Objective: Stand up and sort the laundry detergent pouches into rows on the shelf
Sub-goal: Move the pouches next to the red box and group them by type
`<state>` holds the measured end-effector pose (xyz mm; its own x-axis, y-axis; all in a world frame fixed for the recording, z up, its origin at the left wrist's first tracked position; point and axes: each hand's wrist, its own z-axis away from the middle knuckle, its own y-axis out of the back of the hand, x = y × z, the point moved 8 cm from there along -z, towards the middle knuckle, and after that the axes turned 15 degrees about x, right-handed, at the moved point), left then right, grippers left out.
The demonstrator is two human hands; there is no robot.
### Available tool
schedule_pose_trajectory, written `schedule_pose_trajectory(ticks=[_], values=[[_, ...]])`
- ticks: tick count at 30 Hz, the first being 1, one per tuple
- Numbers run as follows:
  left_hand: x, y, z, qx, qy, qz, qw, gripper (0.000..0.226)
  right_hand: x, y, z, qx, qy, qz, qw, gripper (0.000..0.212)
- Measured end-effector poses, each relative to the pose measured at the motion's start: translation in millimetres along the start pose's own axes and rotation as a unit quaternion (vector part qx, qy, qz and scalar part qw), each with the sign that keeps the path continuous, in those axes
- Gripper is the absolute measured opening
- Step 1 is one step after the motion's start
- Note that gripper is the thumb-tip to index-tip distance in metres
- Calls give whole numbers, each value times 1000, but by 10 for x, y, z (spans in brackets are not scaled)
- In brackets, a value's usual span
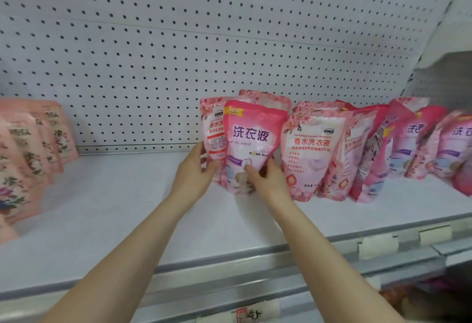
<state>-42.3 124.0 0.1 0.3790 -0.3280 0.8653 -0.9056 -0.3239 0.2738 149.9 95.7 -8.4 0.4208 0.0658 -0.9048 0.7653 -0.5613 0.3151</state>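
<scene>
From the head view, both hands hold a bright pink pouch (pixel 251 144) standing on the white shelf (pixel 122 210). The left hand (pixel 196 169) grips its left side and the right hand (pixel 265 177) grips its bottom right. Just behind it stands a paler pouch (pixel 213 128). More pouches (pixel 357 149) lean to the right, and peach packs (pixel 28 149) sit far left.

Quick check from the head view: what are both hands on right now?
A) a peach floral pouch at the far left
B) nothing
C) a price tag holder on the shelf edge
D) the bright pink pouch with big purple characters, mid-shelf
D: the left hand and right hand clasp the lower sides of the bright pink plastic detergent pouch with purple characters, upright on the white shelf.
</scene>
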Motion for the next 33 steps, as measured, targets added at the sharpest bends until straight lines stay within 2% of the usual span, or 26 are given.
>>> schedule_pose_trajectory(ticks=[4, 8, 12, 14, 16, 17, 19, 20, 22, 24, 26, 27, 29, 33], values=[[63, 29, 186, -11, -4, 8, 1000, 35, -17, -9, 51, -6, 24, 12, 1000, 32], [91, 37, 347, -31, 18, 26, 999, 37, 18, 2, 176, -58, 18, -8, 998, 30], [161, -77, 520, -59, 9, 29, 998, 54, -42, 108, 415, -150, 64, -31, 986, 24], [188, -128, 539, -55, 21, 48, 997, 59, -96, 214, 473, -164, 101, -1, 981, 20], [220, -168, 541, -52, 34, 64, 996, 58, -111, 412, 437, -128, 120, 15, 984, 15], [232, -185, 542, -51, 37, 68, 996, 55, -97, 583, 380, -72, 117, 2, 991, 11], [254, -224, 558, -44, 40, 68, 996, 44, 10, 1106, 254, 113, 105, -44, 987, 4], [261, -242, 569, -36, 41, 69, 996, 37, 72, 1408, 221, 216, 111, -45, 969, 6], [287, -300, 600, -23, 44, 75, 996, 29, 270, 1891, 114, 350, 100, -5, 931, 28], [328, -410, 645, -30, 54, 85, 994, 29, 563, 2139, -142, 352, 28, 48, 934, 58], [389, -538, 697, -45, 68, 101, 992, 37, 802, 2195, -384, 281, -38, 77, 956, 78], [423, -594, 717, -50, 71, 110, 990, 40, 867, 2179, -465, 245, -48, 81, 965, 82], [476, -681, 737, -52, 69, 125, 988, 43, 915, 2152, -546, 209, -36, 84, 974, 78], [525, -805, 745, -44, 58, 131, 989, 45, 944, 2210, -527, 239, -9, 110, 965, 54]])
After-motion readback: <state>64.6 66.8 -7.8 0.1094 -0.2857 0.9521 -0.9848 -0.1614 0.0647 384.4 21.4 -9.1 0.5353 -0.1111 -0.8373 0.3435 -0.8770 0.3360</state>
